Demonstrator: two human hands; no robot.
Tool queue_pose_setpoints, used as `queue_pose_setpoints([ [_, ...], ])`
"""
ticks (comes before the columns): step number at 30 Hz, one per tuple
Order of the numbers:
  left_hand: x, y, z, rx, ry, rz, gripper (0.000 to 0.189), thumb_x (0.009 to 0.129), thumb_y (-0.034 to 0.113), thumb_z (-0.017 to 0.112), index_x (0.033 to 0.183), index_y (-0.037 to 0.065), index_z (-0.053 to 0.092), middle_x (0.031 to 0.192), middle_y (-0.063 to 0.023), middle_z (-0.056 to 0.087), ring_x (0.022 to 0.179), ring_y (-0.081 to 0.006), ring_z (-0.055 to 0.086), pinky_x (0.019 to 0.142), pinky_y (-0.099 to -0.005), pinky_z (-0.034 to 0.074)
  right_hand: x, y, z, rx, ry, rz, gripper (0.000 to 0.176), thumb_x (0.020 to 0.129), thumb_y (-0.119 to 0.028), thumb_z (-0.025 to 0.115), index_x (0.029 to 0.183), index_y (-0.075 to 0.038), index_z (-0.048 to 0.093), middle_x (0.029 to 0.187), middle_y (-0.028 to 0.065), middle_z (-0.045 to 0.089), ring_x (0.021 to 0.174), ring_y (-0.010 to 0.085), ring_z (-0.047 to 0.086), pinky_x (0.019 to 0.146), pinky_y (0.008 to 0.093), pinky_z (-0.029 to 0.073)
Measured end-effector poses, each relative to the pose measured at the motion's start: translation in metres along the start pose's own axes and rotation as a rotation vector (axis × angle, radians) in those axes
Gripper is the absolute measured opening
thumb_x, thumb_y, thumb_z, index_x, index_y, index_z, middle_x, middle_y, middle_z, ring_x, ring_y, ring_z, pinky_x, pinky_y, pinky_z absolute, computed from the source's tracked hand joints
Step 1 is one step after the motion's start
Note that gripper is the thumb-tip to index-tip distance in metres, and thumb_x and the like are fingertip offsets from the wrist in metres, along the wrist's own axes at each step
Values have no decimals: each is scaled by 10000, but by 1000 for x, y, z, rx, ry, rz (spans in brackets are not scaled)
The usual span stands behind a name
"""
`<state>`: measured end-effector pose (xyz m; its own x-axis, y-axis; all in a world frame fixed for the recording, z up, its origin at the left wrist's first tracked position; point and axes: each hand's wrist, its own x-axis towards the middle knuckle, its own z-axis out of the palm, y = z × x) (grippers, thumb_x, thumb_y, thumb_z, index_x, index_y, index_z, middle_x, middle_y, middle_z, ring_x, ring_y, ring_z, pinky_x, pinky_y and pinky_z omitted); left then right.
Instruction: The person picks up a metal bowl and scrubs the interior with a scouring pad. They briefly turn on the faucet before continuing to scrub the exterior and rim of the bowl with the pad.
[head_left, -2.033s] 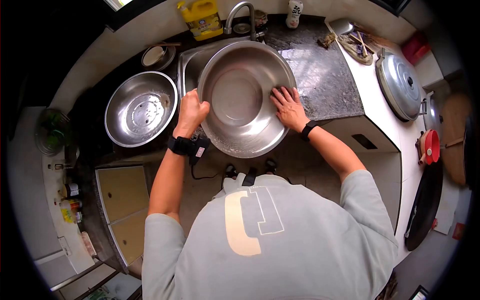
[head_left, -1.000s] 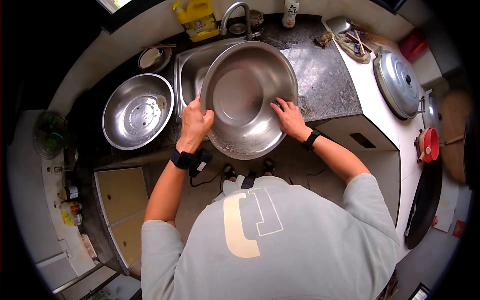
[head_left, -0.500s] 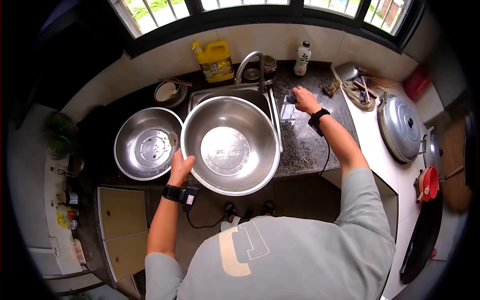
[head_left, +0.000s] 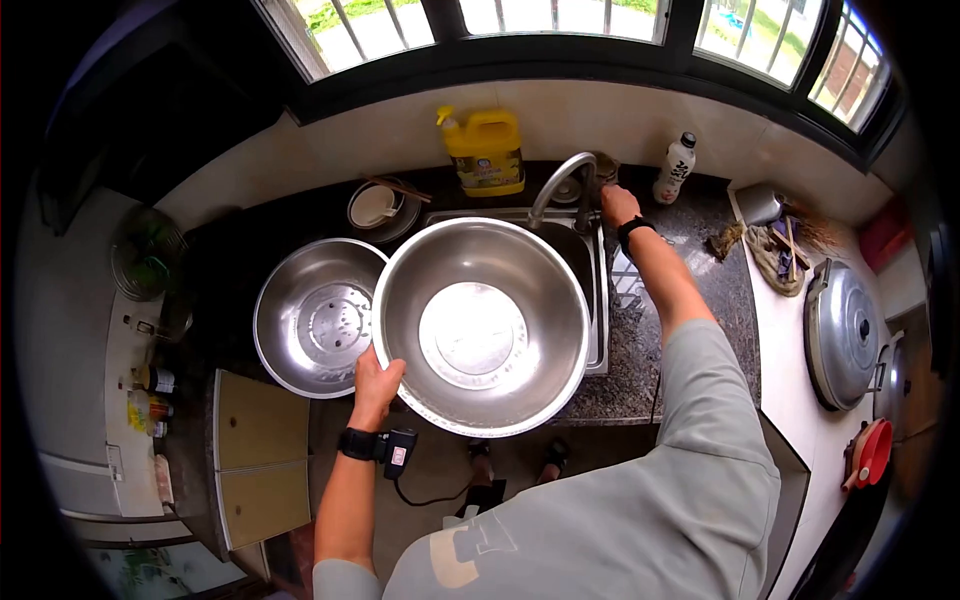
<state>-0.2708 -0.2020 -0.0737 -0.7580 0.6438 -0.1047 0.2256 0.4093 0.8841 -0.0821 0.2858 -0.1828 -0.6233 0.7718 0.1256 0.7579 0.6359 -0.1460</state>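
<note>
The left hand [head_left: 376, 388], nearly closed, pinches the big basin's [head_left: 478, 405] rim, thumb on top (fingers mostly hidden), probably steadying it over the sink [head_left: 602, 300]. Beyond, the right hand [head_left: 620, 205], curled, meets the tap [head_left: 549, 186]; its grip is unclear. Small basin [head_left: 285, 320] crowds leftward; counter [head_left: 630, 370] gives room rightward.
</note>
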Motion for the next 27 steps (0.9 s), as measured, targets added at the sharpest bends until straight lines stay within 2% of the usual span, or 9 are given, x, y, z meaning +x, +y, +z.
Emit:
queue_pose_setpoints([
  [1, 2, 0, -1, 18, 6, -32, 321, 661, 41, 541, 961, -45, 614, 761, -105, 654, 677, -176, 599, 641, -316, 478, 4, 3, 8, -8, 8, -21, 137, 764, -69, 550, 832, -26, 662, 899, 201, 665, 859, 356, 656, 741, 432, 536],
  [3, 5, 4, -1, 34, 23, -31, 313, 661, 52, 544, 950, -46, 615, 750, -108, 653, 668, -183, 599, 635, -321, 476, 3, 4, 16, -17, 52, -54, 150, 782, -92, 530, 800, -36, 669, 866, 187, 671, 840, 349, 661, 736, 424, 538],
  [10, 21, 9, -1, -5, 56, -19, 325, 670, 53, 533, 964, -66, 604, 767, -127, 655, 669, -190, 602, 634, -327, 478, -37, 4, 41, 100, 136, 109, 134, 792, -81, 520, 840, 14, 602, 859, 253, 650, 826, 409, 646, 722, 483, 533],
  [17, 27, 3, 4, 1, 15, -27, 366, 689, -17, 519, 1044, -61, 599, 851, -86, 653, 729, -140, 600, 661, -276, 488, -32, 3, 14, 159, -38, 129, 174, 768, -92, 552, 872, 33, 616, 911, 258, 645, 895, 408, 633, 771, 468, 527],
  [21, 23, 4, 6, -85, -3, -20, 375, 693, -18, 519, 1058, -63, 593, 870, -85, 652, 746, -136, 600, 671, -269, 487, -6, 4, 0, 92, -86, 112, 201, 767, -98, 561, 913, 11, 645, 922, 246, 649, 904, 397, 635, 771, 458, 530],
  [22, 21, 3, 7, -80, -8, -33, 374, 695, -18, 518, 1059, -65, 592, 873, -83, 651, 749, -135, 599, 672, -267, 486, 3, 6, 5, 91, -2, 88, 190, 777, -85, 553, 914, 3, 649, 943, 238, 652, 909, 389, 638, 775, 459, 531],
  [24, 17, 3, 6, -67, -16, -67, 373, 698, -18, 518, 1060, -68, 589, 880, -81, 650, 753, -134, 597, 675, -262, 484, 14, 4, 11, 42, -30, 83, 175, 788, -80, 546, 899, 5, 651, 953, 230, 653, 912, 384, 640, 777, 458, 533],
  [27, 13, 0, 5, -31, -2, -48, 402, 686, 37, 540, 1075, -40, 601, 883, -133, 680, 784, -182, 626, 730, -309, 490, 10, 8, 11, 16, -57, 3, 183, 797, -79, 540, 923, 8, 641, 987, 223, 647, 933, 388, 634, 791, 461, 530],
])
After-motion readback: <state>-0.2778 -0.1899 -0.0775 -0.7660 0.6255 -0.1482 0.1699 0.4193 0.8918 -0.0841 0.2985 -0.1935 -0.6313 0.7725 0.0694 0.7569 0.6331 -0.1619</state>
